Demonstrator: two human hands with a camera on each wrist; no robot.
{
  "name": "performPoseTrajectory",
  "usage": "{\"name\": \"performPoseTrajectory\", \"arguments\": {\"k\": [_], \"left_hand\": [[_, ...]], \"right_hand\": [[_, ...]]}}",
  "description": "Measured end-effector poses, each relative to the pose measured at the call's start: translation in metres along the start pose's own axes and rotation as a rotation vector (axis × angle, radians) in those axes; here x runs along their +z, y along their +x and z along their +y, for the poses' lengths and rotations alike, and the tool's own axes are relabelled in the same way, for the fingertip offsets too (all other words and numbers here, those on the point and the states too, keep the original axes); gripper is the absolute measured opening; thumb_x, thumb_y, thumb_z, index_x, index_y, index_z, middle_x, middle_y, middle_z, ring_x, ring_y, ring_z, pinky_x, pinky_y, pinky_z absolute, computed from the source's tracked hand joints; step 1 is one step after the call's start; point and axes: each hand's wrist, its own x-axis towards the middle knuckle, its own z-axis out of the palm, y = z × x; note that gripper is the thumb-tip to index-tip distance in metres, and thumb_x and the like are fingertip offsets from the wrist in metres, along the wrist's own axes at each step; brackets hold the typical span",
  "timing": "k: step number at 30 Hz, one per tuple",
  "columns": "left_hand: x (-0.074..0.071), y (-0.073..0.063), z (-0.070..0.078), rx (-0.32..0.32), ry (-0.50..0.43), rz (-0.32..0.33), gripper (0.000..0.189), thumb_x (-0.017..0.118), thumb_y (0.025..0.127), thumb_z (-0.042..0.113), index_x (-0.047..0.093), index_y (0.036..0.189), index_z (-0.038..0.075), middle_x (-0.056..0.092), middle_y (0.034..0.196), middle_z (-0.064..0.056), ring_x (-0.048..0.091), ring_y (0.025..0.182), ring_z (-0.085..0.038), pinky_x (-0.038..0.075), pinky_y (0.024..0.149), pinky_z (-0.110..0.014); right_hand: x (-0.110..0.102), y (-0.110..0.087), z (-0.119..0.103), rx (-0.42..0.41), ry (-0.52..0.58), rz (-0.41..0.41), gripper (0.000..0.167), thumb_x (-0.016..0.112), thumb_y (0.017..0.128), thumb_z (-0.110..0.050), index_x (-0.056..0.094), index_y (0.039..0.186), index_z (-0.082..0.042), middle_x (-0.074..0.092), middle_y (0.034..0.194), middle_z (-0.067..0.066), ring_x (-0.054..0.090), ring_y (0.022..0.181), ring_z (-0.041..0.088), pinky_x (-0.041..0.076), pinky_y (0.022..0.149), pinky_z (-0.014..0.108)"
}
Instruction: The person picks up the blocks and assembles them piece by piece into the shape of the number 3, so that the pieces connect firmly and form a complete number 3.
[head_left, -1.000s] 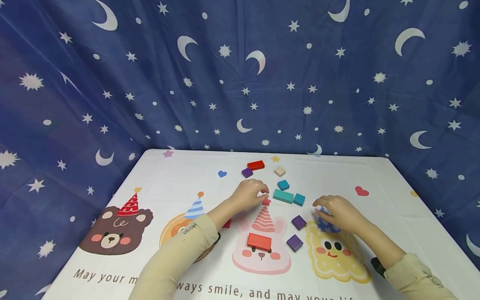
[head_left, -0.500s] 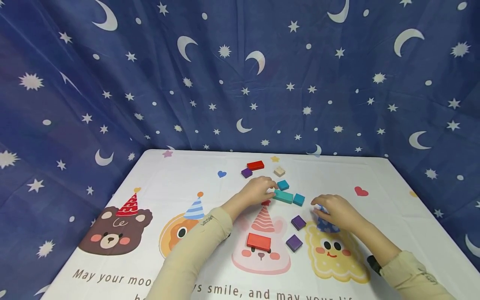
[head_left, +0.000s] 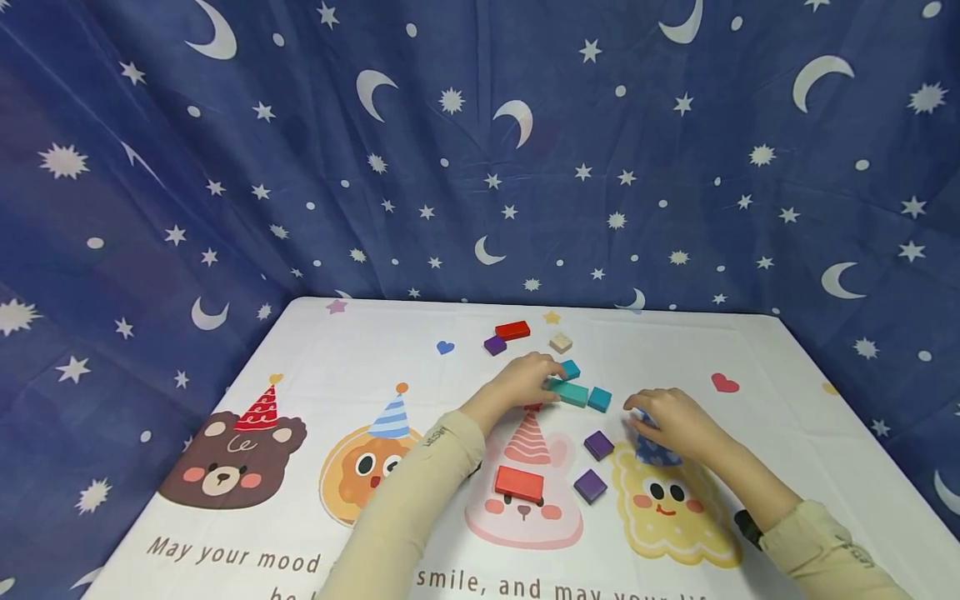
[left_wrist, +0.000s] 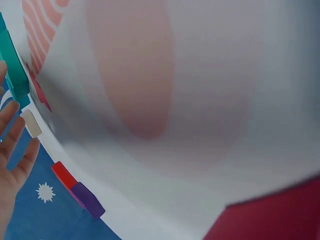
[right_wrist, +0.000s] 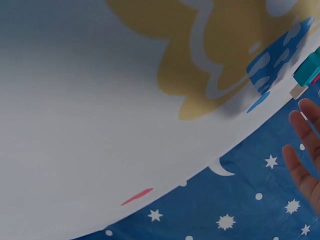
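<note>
My left hand (head_left: 528, 379) is at the middle of the table, its thumb and index finger around the left end of a long teal block (head_left: 573, 394). A small blue block (head_left: 572, 369) lies just behind the index fingertip. Another small blue block (head_left: 600, 400) sits by the teal block's right end. In the left wrist view, spread fingers (left_wrist: 14, 137) reach beside the teal block (left_wrist: 15, 70). My right hand (head_left: 678, 421) hovers with loosely bent fingers over the printed blue hat, holding nothing. Two purple blocks (head_left: 599, 445) (head_left: 590, 486) lie between the forearms.
A red block (head_left: 519, 483) lies on the printed rabbit. Farther back are another red block (head_left: 513, 331), a purple block (head_left: 495, 345) and a cream block (head_left: 561, 342). A large red block (left_wrist: 280, 215) shows in the left wrist view, hidden by the left arm from the head camera.
My left hand has moved right, from beside the teal block to around its left end. The right hand and the blocks stay about where they were.
</note>
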Motion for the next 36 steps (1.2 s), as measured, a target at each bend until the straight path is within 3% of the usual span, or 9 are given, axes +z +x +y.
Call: {"name": "performPoseTrajectory", "arguments": {"k": [8, 19, 28, 36], "left_hand": [[0.0048, 0.0011, -0.002, -0.039, -0.021, -0.043, 0.044, 0.072, 0.083, 0.028, 0.062, 0.124, 0.018, 0.066, 0.113, 0.002, 0.057, 0.097, -0.011, 0.046, 0.092, -0.025], [0.0038, 0.0028, -0.0026, -0.049, -0.045, -0.048, 0.034, 0.073, 0.082, 0.026, 0.067, 0.113, 0.013, 0.068, 0.1, 0.001, 0.053, 0.087, -0.012, 0.047, 0.089, -0.025], [0.002, 0.0011, -0.0023, -0.055, -0.001, -0.068, 0.038, 0.071, 0.084, 0.025, 0.064, 0.12, 0.013, 0.065, 0.112, 0.0, 0.058, 0.1, -0.012, 0.045, 0.096, -0.026], [-0.0004, -0.0033, -0.0051, -0.057, -0.018, -0.069, 0.033, 0.071, 0.084, 0.025, 0.068, 0.114, 0.012, 0.066, 0.104, -0.001, 0.055, 0.087, -0.012, 0.047, 0.088, -0.025]], "right_hand": [[0.0027, 0.0002, -0.0006, -0.002, -0.003, -0.018, 0.014, 0.073, 0.079, -0.013, 0.07, 0.091, -0.006, 0.071, 0.088, 0.007, 0.067, 0.08, 0.024, 0.053, 0.078, 0.044], [-0.001, 0.0049, -0.0008, -0.024, 0.0, -0.019, 0.014, 0.071, 0.08, -0.013, 0.069, 0.092, -0.005, 0.071, 0.088, 0.007, 0.066, 0.079, 0.023, 0.054, 0.076, 0.043], [-0.0023, 0.0065, -0.0008, -0.031, 0.006, -0.001, 0.014, 0.072, 0.08, -0.013, 0.069, 0.092, -0.006, 0.071, 0.087, 0.006, 0.066, 0.078, 0.022, 0.054, 0.075, 0.041], [-0.0039, 0.0057, -0.0016, -0.031, 0.005, 0.017, 0.013, 0.072, 0.08, -0.012, 0.069, 0.091, -0.004, 0.071, 0.086, 0.007, 0.066, 0.076, 0.021, 0.054, 0.073, 0.04]]}}
